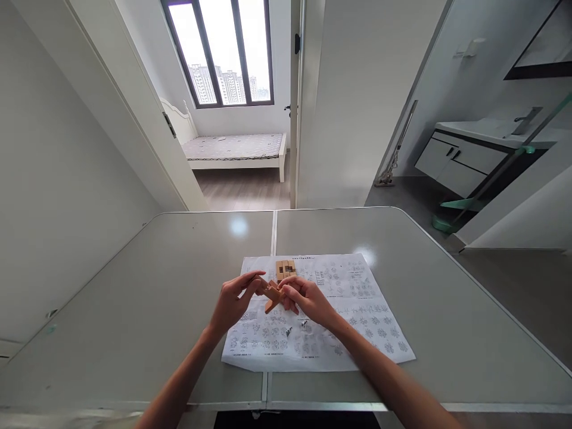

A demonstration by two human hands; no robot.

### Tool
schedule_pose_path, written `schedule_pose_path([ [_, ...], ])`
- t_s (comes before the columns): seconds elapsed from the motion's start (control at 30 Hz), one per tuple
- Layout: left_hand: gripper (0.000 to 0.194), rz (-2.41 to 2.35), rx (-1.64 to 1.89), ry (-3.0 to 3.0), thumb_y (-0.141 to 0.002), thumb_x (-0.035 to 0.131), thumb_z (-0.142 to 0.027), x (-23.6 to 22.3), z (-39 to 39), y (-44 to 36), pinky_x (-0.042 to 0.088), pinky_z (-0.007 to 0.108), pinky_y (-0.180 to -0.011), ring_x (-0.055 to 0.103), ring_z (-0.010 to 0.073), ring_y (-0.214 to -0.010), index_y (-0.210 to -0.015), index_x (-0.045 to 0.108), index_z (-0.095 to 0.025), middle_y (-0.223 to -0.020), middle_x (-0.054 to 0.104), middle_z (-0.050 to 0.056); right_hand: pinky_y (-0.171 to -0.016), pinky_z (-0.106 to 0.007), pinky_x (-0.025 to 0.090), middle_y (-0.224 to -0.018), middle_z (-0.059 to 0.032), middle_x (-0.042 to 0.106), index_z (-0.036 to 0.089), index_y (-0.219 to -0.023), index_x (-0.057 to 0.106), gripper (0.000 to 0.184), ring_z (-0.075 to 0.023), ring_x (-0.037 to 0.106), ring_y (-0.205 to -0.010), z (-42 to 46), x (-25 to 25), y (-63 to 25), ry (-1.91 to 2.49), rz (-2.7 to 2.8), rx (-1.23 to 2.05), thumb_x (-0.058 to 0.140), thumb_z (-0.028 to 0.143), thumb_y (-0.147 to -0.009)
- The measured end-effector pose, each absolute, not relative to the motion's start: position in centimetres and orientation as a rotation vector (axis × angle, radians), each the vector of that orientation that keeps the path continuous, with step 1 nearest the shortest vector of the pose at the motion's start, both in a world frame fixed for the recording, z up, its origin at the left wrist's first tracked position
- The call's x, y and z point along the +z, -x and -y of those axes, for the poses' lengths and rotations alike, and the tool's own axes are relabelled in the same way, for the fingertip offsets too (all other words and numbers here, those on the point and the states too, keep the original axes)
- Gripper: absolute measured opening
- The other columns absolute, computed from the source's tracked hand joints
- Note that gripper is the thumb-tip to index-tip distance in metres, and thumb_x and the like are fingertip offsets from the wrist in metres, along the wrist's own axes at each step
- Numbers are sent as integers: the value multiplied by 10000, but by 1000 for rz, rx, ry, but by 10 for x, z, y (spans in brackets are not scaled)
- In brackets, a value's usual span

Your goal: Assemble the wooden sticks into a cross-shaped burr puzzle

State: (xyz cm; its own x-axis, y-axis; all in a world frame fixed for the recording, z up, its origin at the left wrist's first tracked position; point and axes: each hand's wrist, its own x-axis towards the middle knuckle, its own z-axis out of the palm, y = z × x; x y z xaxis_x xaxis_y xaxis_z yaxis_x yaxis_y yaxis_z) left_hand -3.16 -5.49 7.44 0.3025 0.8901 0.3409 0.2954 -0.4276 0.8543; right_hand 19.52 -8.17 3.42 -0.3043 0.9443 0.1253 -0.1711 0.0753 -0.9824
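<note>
Several interlocked wooden puzzle pieces (273, 294) are held between both hands above a printed sheet (375, 351). My left hand (236, 301) pinches them from the left, with its index finger stretched along the top. From the right, my right hand (308, 301) closes its thumb and fingers around the other end and partly hides it. Just behind the hands, a wooden block puzzle (286, 269) with dark gaps rests on the sheet. Two small metallic-looking pieces lie on the paper in front of the hands; their kind is unclear.
The sheet, covered with small diagrams, lies on a grey table (134, 310) with a seam down its middle. Beyond the table are a doorway, a bed (236, 146) and a window. A washbasin cabinet (465, 158) and a mop (400, 143) stand at the right.
</note>
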Motion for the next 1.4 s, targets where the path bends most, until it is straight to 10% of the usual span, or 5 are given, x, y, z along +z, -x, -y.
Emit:
schedule_pose_path([
  [1.03,395,-836,891,-1624,-963,656,-512,100,17,5,577,294,-677,640,141,-673,-1048,753,-139,-836,736,65,-502,-276,421,-644,-1,643,163,-960,655,488,-117,511,-517,66,63,-219,909,1210,1533,709,642,-885],
  [1.4,426,-795,1068,-935,-819,843,-490,65,19,-8,533,257,-732,643,133,-799,-1036,752,-135,-925,722,59,-633,-282,497,-763,30,595,226,-1363,573,502,-127,541,-641,63,56,-212,961,1367,1067,661,524,-969],
])
